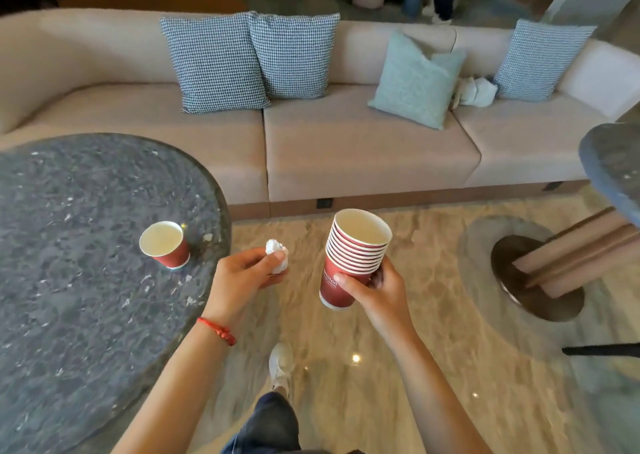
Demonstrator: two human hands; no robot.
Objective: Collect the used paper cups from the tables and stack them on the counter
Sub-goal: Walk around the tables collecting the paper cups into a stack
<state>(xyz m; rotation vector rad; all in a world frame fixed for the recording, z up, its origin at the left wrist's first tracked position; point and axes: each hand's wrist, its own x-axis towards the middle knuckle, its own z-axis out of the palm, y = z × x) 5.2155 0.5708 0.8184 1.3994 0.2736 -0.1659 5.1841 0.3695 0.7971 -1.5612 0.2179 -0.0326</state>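
My right hand (374,287) grips a stack of several nested red paper cups (349,256) by the lowest cup, held upright over the floor. My left hand (242,273) pinches a crumpled white tissue (278,256) just off the edge of the round dark stone table (69,297). One red paper cup (166,244) with a white inside stands alone on that table near its right edge, a short way left of my left hand.
A long beige sofa (346,148) with several blue and checked cushions runs across the back. A second stone table (613,169) on a round metal base stands at the right. Glossy marble floor lies between the tables. A person stands far behind the sofa.
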